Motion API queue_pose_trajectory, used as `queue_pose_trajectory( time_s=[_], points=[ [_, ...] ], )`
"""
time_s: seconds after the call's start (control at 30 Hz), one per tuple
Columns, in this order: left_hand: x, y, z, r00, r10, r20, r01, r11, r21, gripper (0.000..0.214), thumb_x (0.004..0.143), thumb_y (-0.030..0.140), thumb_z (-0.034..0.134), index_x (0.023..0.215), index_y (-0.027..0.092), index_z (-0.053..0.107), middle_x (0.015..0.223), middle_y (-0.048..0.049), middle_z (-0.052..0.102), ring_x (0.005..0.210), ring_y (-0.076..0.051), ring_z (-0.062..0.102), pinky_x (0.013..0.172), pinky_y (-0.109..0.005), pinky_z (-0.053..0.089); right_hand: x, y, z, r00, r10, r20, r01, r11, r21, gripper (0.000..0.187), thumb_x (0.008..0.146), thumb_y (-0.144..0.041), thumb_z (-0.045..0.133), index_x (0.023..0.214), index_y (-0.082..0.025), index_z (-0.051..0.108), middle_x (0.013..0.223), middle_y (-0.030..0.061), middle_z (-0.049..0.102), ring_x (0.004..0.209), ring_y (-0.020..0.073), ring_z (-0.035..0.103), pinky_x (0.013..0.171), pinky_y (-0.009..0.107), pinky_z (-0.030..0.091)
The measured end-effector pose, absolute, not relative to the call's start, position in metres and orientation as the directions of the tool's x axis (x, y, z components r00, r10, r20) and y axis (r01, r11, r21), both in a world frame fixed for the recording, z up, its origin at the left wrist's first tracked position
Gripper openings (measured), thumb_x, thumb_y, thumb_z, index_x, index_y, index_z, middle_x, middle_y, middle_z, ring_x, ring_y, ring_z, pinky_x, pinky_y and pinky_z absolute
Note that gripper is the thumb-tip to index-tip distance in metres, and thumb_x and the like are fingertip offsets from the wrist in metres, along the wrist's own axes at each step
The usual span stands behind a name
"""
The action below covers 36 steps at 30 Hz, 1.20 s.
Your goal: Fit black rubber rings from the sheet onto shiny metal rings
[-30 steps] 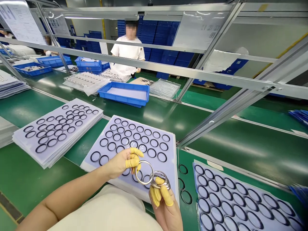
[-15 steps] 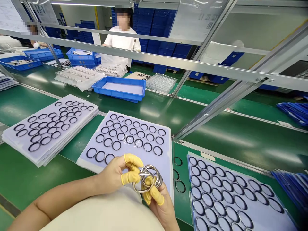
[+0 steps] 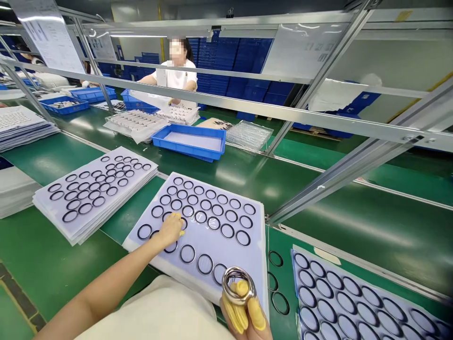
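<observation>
My left hand [image 3: 171,230], with yellow finger cots, is at the left-middle of the white sheet [image 3: 230,255]. Its fingers are bent and closed at a thin dark-edged ring [image 3: 185,223], whose edge shows beside the fingertips; the rest is hidden. Rows of similar rings lie flat on this sheet, including a nearer ring [image 3: 187,253]. Above the sheet's near right corner, my right hand [image 3: 244,311], also in yellow finger cots, holds several shiny metal rings [image 3: 239,285] bunched together. Its fingers pass through and around the bunch.
A stack of sheets with rings [image 3: 95,189] lies left, another ring-covered sheet [image 3: 354,302] right. Loose rings [image 3: 280,303] rest on the green surface between. Beyond stand a blue tray [image 3: 189,141] and a metal frame post [image 3: 318,174]. A person [image 3: 177,75] works across the table.
My left hand has left the ring bunch and moved left and forward onto the sheet. My right hand keeps the bunch, now lower right. The view has shifted, and the person opposite holds a white sheet.
</observation>
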State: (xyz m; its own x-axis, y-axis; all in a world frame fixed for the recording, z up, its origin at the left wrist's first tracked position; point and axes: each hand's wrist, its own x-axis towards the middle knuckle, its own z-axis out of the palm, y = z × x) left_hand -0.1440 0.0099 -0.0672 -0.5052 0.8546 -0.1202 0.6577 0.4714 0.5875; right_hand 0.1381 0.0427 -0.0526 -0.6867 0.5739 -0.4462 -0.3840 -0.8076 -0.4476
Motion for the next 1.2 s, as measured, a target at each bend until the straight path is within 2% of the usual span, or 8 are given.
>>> queue_pose_trajectory(
  time_s=[0.2,0.33,0.4,0.53,0.67,1.0,1.1,1.2],
  points=[
    [-0.140,0.005,-0.056,-0.468,0.867,-0.172,0.459,0.405,0.791,0.010,0.082,0.026,0.056,0.078,0.016,0.059,0.086,-0.0076,0.060,0.092,-0.024,0.054,0.086,-0.040,0.040,0.128,0.044,-0.048,-0.658,0.640,-0.397,-0.412,-0.748,-0.521,0.020,0.062,-0.038,0.084,0.075,-0.032,0.071,0.069,-0.0002,0.065,0.058,0.0131,0.055,0.055,0.028,0.043],
    [-0.123,0.000,-0.012,-0.345,0.923,-0.169,0.219,0.255,0.942,0.024,0.088,0.039,0.047,0.088,0.016,0.053,0.077,-0.0036,0.060,0.072,-0.016,0.057,0.072,-0.031,0.046,0.116,0.046,-0.047,-0.669,0.648,-0.364,-0.407,-0.729,-0.551,0.017,0.066,-0.037,0.082,0.072,-0.027,0.069,0.055,-0.0033,0.054,0.047,0.0094,0.042,0.046,0.024,0.034],
    [-0.111,-0.005,0.008,-0.265,0.949,-0.169,0.017,0.180,0.984,0.030,0.086,0.046,0.052,0.087,0.016,0.052,0.072,-0.0018,0.058,0.065,-0.013,0.055,0.065,-0.027,0.045,0.111,0.044,-0.040,-0.672,0.654,-0.347,-0.396,-0.714,-0.577,0.017,0.071,-0.039,0.078,0.074,-0.025,0.069,0.047,-0.0055,0.047,0.043,0.0079,0.036,0.045,0.023,0.031],
    [-0.091,-0.012,0.030,-0.117,0.975,-0.192,-0.463,0.117,0.879,0.040,0.072,0.045,0.073,0.093,0.016,0.055,0.065,0.0022,0.056,0.059,-0.010,0.052,0.058,-0.023,0.041,0.106,0.036,-0.022,-0.719,0.622,-0.311,-0.329,-0.698,-0.636,0.024,0.075,-0.044,0.073,0.083,-0.021,0.070,0.042,-0.0052,0.048,0.042,0.0080,0.037,0.046,0.023,0.027],
    [-0.081,-0.011,0.032,-0.059,0.979,-0.194,-0.532,0.134,0.836,0.047,0.066,0.045,0.079,0.095,0.015,0.058,0.061,0.0038,0.055,0.055,-0.009,0.051,0.056,-0.022,0.039,0.106,0.033,-0.012,-0.775,0.575,-0.261,-0.275,-0.680,-0.680,0.027,0.075,-0.046,0.072,0.075,-0.020,0.067,0.040,-0.0038,0.051,0.039,0.0083,0.038,0.046,0.024,0.026],
    [-0.076,-0.007,0.028,-0.041,0.975,-0.216,-0.396,0.183,0.900,0.046,0.073,0.049,0.071,0.100,0.015,0.056,0.064,0.0038,0.054,0.055,-0.009,0.049,0.057,-0.023,0.041,0.103,0.034,-0.015,-0.834,0.525,-0.169,-0.302,-0.692,-0.656,0.029,0.075,-0.049,0.071,0.076,-0.020,0.067,0.034,-0.0068,0.042,0.036,0.0072,0.029,0.042,0.022,0.023],
    [-0.082,-0.004,0.014,-0.140,0.977,-0.160,0.089,0.174,0.981,0.033,0.086,0.039,0.058,0.110,0.017,0.054,0.079,-0.0008,0.062,0.069,-0.013,0.057,0.069,-0.027,0.047,0.105,0.034,-0.014,-0.817,0.526,-0.234,-0.303,-0.739,-0.601,0.024,0.072,-0.045,0.076,0.076,-0.023,0.068,0.039,-0.0066,0.047,0.038,0.0065,0.033,0.045,0.022,0.028],
    [-0.104,-0.002,-0.012,-0.298,0.952,-0.065,0.647,0.252,0.720,0.025,0.086,0.024,0.057,0.111,0.018,0.056,0.104,-0.0067,0.063,0.099,-0.021,0.056,0.092,-0.037,0.042,0.110,0.036,-0.015,-0.783,0.531,-0.325,-0.300,-0.779,-0.551,0.021,0.069,-0.042,0.079,0.069,-0.025,0.067,0.044,-0.0051,0.051,0.043,0.0076,0.040,0.048,0.023,0.033]
  ],
)
